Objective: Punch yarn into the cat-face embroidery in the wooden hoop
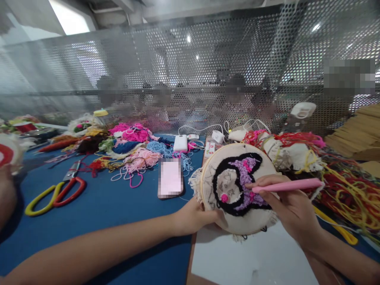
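A round embroidery hoop [204, 183] stretches cream cloth worked with black outlines, purple loops and small pink tufts. My left hand [194, 215] is closed on the hoop's lower left rim, thumb over the front. In my right hand [285, 202] is a pink punch needle [287, 185], its tip pointing left at the purple loops. A pale strand of yarn hangs from the tool's back end at the right. The hoop leans tilted above a white sheet of paper [246, 257]. Whether the needle's tip has entered the cloth is hard to tell.
Scissors [63, 190] with yellow and red handles lie on the blue table [118, 209], beside a phone [171, 178]. Heaps of colored yarn [133, 134] line the back, with tangled yarn [353, 190] at right. Another person's hand [6, 194] holds a hoop at the left edge.
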A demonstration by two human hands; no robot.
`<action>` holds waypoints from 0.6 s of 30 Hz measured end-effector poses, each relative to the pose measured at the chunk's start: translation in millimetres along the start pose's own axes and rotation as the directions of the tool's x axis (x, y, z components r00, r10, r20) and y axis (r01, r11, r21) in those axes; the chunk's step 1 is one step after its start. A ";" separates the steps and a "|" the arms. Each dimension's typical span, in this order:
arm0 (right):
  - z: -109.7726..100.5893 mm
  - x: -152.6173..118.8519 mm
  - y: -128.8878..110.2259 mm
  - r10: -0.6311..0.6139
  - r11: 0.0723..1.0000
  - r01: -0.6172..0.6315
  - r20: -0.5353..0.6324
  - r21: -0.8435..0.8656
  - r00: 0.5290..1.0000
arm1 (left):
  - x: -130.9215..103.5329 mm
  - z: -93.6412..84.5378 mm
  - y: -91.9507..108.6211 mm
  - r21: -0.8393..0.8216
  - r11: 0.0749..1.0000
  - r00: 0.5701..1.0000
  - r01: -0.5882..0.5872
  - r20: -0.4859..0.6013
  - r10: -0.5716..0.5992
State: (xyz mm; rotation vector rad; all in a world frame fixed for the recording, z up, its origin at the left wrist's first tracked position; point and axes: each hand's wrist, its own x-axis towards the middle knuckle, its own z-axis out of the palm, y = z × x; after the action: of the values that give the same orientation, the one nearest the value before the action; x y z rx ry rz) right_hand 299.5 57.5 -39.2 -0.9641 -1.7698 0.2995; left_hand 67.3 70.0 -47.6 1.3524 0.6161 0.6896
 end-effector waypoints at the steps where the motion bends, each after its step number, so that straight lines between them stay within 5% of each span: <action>1: 0.1 0.4 -0.2 -0.008 1.000 0.008 0.000 -0.007 1.000 | -0.4 0.1 -0.3 0.005 1.000 1.000 0.003 -0.003 -0.003; 18: 4.0 -2.4 -2.1 -0.151 0.989 0.150 0.051 0.013 0.987 | -1.6 1.2 2.0 0.056 0.994 0.994 -0.099 0.060 0.096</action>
State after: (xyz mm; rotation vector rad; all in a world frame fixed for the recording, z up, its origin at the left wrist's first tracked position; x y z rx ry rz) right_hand 295.3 55.3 -41.2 -0.8174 -1.8762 0.2379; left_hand 66.9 68.2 -45.5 1.4597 0.5311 0.7132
